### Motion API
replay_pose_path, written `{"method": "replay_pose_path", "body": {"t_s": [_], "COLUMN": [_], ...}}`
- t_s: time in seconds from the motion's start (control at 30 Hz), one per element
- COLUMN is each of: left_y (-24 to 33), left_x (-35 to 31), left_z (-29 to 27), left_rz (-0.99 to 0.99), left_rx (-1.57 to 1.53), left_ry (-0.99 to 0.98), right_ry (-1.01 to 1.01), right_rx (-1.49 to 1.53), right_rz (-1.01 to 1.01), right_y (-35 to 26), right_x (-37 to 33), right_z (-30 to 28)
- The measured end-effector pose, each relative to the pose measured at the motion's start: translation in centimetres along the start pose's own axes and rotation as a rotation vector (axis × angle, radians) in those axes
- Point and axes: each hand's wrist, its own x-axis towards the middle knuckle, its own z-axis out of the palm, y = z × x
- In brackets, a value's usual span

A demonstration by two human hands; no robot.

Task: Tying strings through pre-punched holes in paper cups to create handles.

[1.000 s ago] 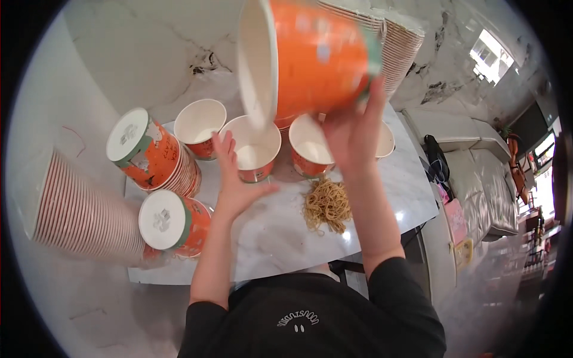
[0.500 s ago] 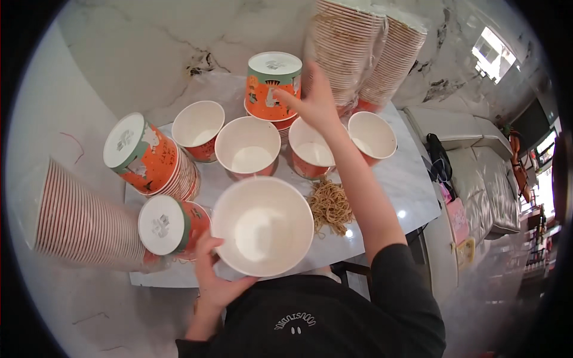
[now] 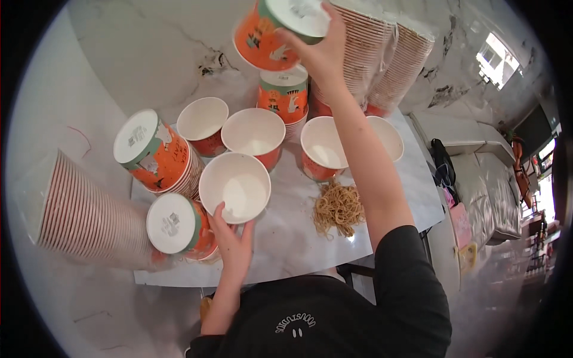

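My right hand [image 3: 322, 51] grips an upside-down orange-and-green paper tub [image 3: 267, 40] by its base, holding it in the air at the back. Below it, an inverted stack of matching tubs [image 3: 283, 95] stands on the table. My left hand [image 3: 233, 244] has its fingers at the near side of an upright paper tub [image 3: 234, 186], white inside, at the table's middle left. Behind that tub stand more upright tubs, among them one at back left [image 3: 203, 119], one at centre [image 3: 253, 132] and one on the right [image 3: 324, 143].
A tangle of thin tan strands [image 3: 339, 209] lies on the marble-patterned table [image 3: 286, 250]. Inverted tub stacks stand at left [image 3: 158, 152] and near left [image 3: 179, 224]. Wrapped tub sleeves are at far left [image 3: 89, 209] and back right [image 3: 358, 53]. A sofa [image 3: 477, 173] is beyond the right edge.
My right hand has lifted a tub off the inverted stack, up and tilted. My left hand has moved its upright tub away from me and down beside the other upright tubs.
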Motion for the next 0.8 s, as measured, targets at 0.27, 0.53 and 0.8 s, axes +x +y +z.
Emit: {"method": "replay_pose_path", "body": {"t_s": [0.27, 0.53, 0.8], "left_y": [-0.7, -1.7, -1.1], "left_x": [2.3, -0.4, -4.5], "left_z": [0.8, 0.3, 0.7], "left_rz": [0.125, 0.134, 0.096], "left_rx": [0.242, -0.092, -0.103], "left_ry": [0.108, 0.028, 0.000], "right_ry": [-0.050, -0.054, -0.654], "right_rx": [1.187, 1.479, 0.841], "right_rz": [1.215, 2.059, 1.915], "right_y": [-9.1, -10.1, -10.0], "right_x": [-13.4, -33.2, -34.9], "right_z": [-11.9, -15.6, -16.0]}}
